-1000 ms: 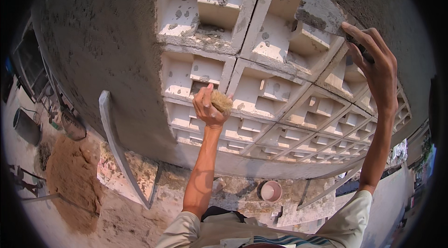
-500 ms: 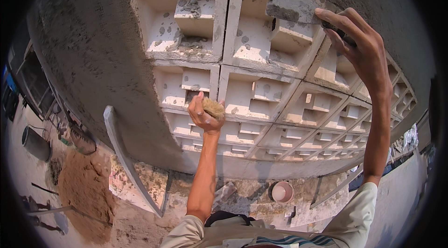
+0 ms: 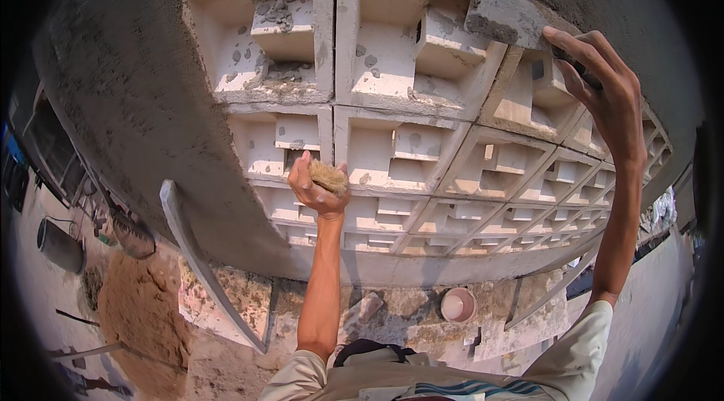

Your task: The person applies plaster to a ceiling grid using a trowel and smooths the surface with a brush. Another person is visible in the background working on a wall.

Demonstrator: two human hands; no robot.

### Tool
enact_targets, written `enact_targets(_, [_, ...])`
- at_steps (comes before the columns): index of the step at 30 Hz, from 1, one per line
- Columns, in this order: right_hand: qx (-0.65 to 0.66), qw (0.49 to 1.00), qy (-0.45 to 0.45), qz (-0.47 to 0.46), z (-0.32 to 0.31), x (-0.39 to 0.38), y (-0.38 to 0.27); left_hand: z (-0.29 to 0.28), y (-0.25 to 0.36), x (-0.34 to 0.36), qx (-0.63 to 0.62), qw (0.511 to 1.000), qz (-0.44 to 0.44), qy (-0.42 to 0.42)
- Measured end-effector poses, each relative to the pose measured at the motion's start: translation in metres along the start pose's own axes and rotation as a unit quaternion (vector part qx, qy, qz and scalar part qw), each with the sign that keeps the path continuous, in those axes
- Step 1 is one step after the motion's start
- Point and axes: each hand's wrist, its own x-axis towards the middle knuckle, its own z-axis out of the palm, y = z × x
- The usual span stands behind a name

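Against pale vent blocks, sponge inside left hand.

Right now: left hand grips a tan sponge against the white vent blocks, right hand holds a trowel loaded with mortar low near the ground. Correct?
Not quite. The right hand holds the trowel high, at the top row of the white vent blocks, not near the ground. The head view shows it. The rest stands: the left hand grips the tan sponge against the blocks.

Left hand lower on blocks
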Motion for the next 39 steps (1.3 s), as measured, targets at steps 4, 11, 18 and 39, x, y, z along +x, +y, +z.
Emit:
enact_targets(4, [-0.022, 0.999, -0.02, -0.017, 0.0, 0.014, -0.006, 0.001, 0.001, -0.001, 0.004, 1.0, 0.001, 0.004])
enact_targets(11, [-0.003, 0.999, 0.004, -0.048, 0.013, 0.009, 0.001, 0.002, 0.003, 0.002, 0.008, 1.0, 0.008, -0.017])
enact_targets(18, [-0.009, 0.999, 0.034, -0.016, -0.005, -0.031, 0.016, -0.002, -0.001, -0.003, 0.014, 0.999, 0.015, -0.026])
enact_targets(39, [-0.028, 0.999, 0.018, -0.004, -0.01, -0.036, 0.03, -0.003, -0.001, -0.001, 0.007, 1.0, 0.01, -0.021])
